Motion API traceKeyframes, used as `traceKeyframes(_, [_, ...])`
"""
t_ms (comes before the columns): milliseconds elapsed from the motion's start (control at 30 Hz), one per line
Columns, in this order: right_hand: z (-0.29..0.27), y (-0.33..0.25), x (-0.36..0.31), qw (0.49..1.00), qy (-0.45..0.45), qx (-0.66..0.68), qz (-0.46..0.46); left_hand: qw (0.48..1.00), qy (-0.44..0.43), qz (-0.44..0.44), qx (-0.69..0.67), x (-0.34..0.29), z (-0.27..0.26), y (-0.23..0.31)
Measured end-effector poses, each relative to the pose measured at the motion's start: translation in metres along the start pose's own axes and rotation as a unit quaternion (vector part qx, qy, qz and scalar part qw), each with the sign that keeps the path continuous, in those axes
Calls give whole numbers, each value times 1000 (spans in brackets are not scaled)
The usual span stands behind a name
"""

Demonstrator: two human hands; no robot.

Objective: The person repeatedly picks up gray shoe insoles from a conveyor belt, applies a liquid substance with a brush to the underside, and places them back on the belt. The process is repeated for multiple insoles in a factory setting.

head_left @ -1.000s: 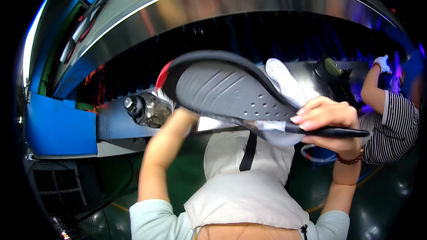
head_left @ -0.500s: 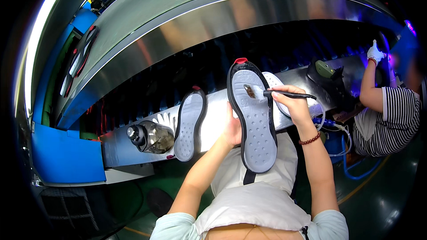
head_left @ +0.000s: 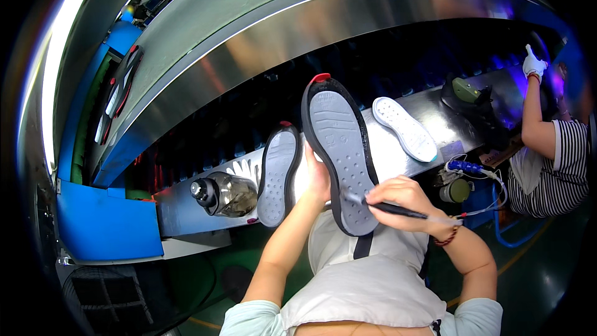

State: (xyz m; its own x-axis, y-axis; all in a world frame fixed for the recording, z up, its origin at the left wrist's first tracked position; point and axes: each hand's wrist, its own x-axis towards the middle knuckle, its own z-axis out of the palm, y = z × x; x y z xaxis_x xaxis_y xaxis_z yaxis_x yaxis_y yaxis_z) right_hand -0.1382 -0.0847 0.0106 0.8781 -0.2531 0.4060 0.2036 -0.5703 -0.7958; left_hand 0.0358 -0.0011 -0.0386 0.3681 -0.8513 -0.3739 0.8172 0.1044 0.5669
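Observation:
A large shoe sole [head_left: 339, 140], grey inside with a black rim and a red tip, is held upright over my lap. My left hand [head_left: 318, 177] grips it by its left edge, the fingers hidden behind it. In my right hand [head_left: 404, 198] is a slim black brush [head_left: 401, 210], its pale bristles against the grey face near the sole's lower end. Just left of my left hand, a matching sole [head_left: 277, 177] rests on the metal ledge [head_left: 388, 165]. A white perforated sole piece [head_left: 404, 129] lies on that ledge, beyond my right hand.
A clear bottle with a dark lid [head_left: 227, 194] and a white glove [head_left: 244, 169] occupy the ledge's left part. A dark shoe [head_left: 476, 112] sits at right, near a co-worker's gloved hand [head_left: 533, 65]. Beyond the ledge runs a conveyor [head_left: 205, 31] carrying soles [head_left: 118, 93] at left.
The brush has gone from the sole's upper middle down to its lower end. The sole has shifted slightly left and tilted, and the white sole piece shows fully now.

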Motion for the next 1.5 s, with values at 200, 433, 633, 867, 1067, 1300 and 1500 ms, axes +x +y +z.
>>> traceKeyframes(200, [-51, -2, 43, 980, 133, 117, 90, 982, -167, -75, -49, -14, 19, -12])
traceKeyframes(433, [-43, -14, 50, 972, -53, 228, -8, 1000, -15, 4, -7, -21, 49, -4])
traceKeyframes(633, [-54, -11, 42, 953, 37, 246, 174, 996, -79, 26, 27, -24, 48, 7])
traceKeyframes(867, [-54, -22, 37, 951, 56, 283, 108, 973, -70, 219, 31, -4, 49, 22])
traceKeyframes(1067, [-59, -23, 35, 969, -6, 245, -11, 927, -272, 253, -49, 3, 60, 43])
traceKeyframes(1300, [-64, -22, 23, 981, -70, 175, -49, 903, -316, 279, -81, 2, 65, 59])
traceKeyframes(1500, [-63, -13, 15, 990, -5, 136, 49, 915, -265, 302, -46, 1, 64, 63])
